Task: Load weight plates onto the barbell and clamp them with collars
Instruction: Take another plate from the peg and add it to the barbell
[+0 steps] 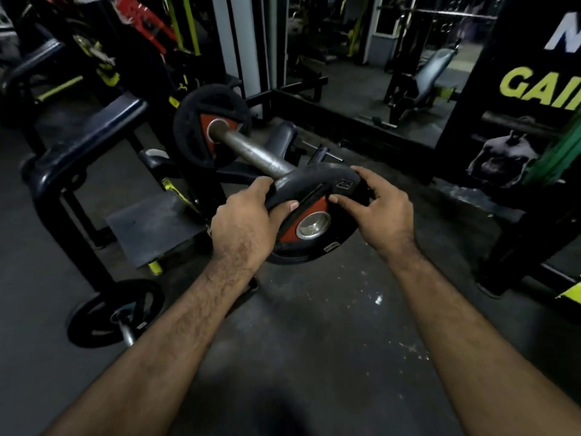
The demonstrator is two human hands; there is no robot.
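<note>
- Plate (314, 215), black with red hub and steel bore, held at near end of bar (251, 152), tilted, rim up toward camera; bore not clearly on the sleeve, cannot tell if threaded.
- Left hand (242, 221) grasping plate's left rim, fingers curled over top edge, thumb (287, 207) on the face.
- Right hand (380, 206) on plate's right upper rim, fingers bent, tips touching the edge; grasping loosely.
- Bar slanting away up-left, grey steel sleeve, bare between the two plates.
- Far plate (201, 133), same black and red type, seated further up the sleeve, upright.
- Bench (91, 133), dark padded, left of bar; bar appears to rest at its frame.
- Small dumbbell (116, 313) with black plate on floor (314, 341), lower left, well apart from hands.
- Mirror (393, 58) and black wall panel with yellow letters behind, right.
- No collar seen on the sleeve.
</note>
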